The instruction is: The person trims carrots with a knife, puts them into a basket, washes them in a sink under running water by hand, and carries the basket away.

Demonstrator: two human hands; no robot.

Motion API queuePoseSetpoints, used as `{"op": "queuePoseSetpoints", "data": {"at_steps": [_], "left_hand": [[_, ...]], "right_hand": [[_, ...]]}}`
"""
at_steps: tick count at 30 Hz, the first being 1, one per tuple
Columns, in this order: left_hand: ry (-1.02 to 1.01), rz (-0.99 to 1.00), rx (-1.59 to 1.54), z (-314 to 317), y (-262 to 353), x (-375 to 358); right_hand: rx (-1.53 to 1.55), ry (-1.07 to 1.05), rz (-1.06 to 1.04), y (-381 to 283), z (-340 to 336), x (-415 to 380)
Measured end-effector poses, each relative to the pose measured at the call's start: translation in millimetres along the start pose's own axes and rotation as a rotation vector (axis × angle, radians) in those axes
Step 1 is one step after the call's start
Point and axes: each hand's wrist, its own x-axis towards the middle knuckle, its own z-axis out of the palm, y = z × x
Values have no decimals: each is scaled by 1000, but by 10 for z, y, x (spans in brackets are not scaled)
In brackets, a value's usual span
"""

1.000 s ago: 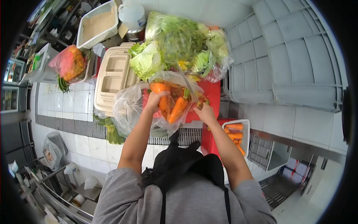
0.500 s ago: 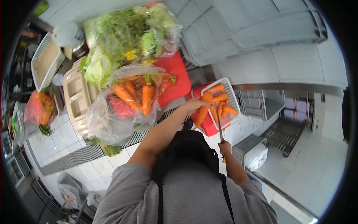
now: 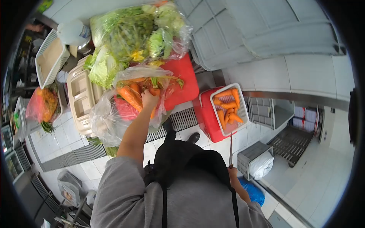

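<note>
White tiles (image 3: 152,150) pave the floor, with a slatted metal drain grate (image 3: 184,119) running across it, nearer the wearer's body than the left fingers. The left hand (image 3: 149,100) reaches into an open clear plastic bag (image 3: 100,118), its fingers bent against an orange carrot (image 3: 154,91); whether they have closed round it, I cannot tell. More carrots (image 3: 131,98) lie in the bag just beside these fingers, some with green stem ends, and the bag rests partly on a red cutting board (image 3: 186,81) that extends to the right of them. Beyond the left fingers sit a pale leafy cabbage (image 3: 103,68) and a large clear bag of greens (image 3: 129,34). To their left is a beige compartment tray (image 3: 80,99), and farther out a pink bag (image 3: 35,106) with orange contents.

The right hand (image 3: 232,173), low and well apart from the left, has its fingers clenched round the handle of a knife (image 3: 231,150). The blade points away from the body, its far end near a white plastic basket (image 3: 215,111). Loose carrots (image 3: 229,114) fill part of that basket, which sits on a red container (image 3: 204,114) ahead of the right fingers. Right of these fingers stands a grey crate (image 3: 245,161) holding a white plastic bag (image 3: 263,167); a blue bag (image 3: 254,192) lies behind the forearm.
</note>
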Motion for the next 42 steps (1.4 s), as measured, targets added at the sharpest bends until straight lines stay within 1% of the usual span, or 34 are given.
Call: {"op": "queuePoseSetpoints", "data": {"at_steps": [2, 3, 6, 7, 8, 10, 12, 14, 15, 18, 21, 23, 24, 26, 27, 29, 30, 31, 34, 37, 40, 42], "left_hand": [[-272, -158, 124, -5, -83, 11], [-325, -213, 88, -149, -5, -46], [-188, -134, 108, -92, 78, -82], [-118, -97, 106, 20, 14, -54], [-115, -131, 30, -83, 125, -74], [-115, -195, -120, -415, 421, -157], [-102, -131, -131, -479, 441, -8], [-90, -54, -145, -742, 595, 58], [-165, -39, -27, -820, 611, 111], [-481, 136, 228, -1007, 567, 158], [-714, 187, 302, -1027, 410, 172], [-543, 106, 28, -1047, 191, -13], [-455, 67, -105, -1062, 99, -138], [-345, 119, -174, -1067, -14, -322], [-283, 141, -208, -1092, -60, -416], [-204, 153, -159, -1186, -69, -579], [-173, 162, -133, -1233, -38, -645], [-268, 86, -139, -1469, 120, -758], [-163, 105, -67, -1467, 98, -710], [-140, 122, 36, -1636, 250, -680], [-81, 18, 56, -1772, 474, -751], [-11, 5, 93, -1706, 347, -691]], "right_hand": [[-185, 32, -190, 20, 71, 271], [-164, -35, -181, -247, -58, 208], [-281, 163, -530, -548, 5, 485], [-186, 127, -552, -793, -85, 356], [-88, 99, -571, -1122, -174, 229], [-2, 148, -701, -1469, -151, 213], [66, 187, -798, -1842, -153, 55], [209, 115, -972, -2207, -152, -79], [179, 83, -1029, -2416, -180, -170], [93, 8, -1163, -2938, -201, -375], [48, -23, -1269, -3250, -145, -479], [61, -36, -1375, -3394, -115, -549], [33, -39, -1374, -3481, -99, -590], [-33, -53, -1373, -3595, -58, -677], [-60, -31, -1410, -3614, -35, -706], [-99, 22, -1498, -3733, -6, -759], [-123, -1, -1495, -3772, -9, -790], [-148, -18, -1486, -3793, -35, -816], [-209, -35, -1479, -3859, -126, -881], [-240, -28, -1452, -3932, -176, -911], [-237, -8, -1461, -4113, -135, -851], [-291, -6, -1496, -4304, -70, -865]]}}
